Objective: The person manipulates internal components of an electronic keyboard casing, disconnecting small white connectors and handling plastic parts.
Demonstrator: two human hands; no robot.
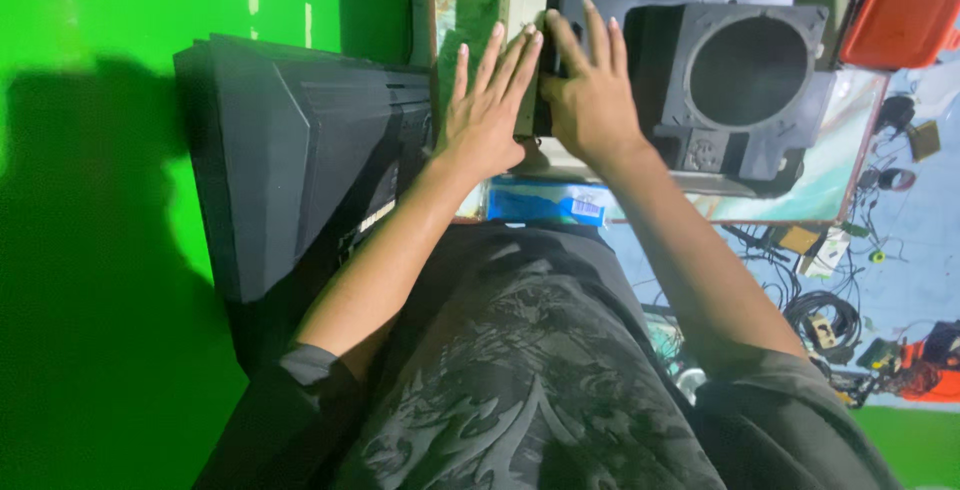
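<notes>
Green walls are seen behind a cluttered surface (850,165). Both hands are laid flat with fingers extended, gripping nothing: the left hand (487,110) beside the right hand (590,90), which is pressed on the black speaker housing (735,90) extending rightward.

Matt dark-grey moulded plastic speaker housing (745,90), smooth round opening; matt black plastic panel (290,160) beside it (faint sheen along edges); glossy orange plastic crate (905,5); soft printed grey cloth shirt (520,370); worn, glossy table top (835,175).
</notes>
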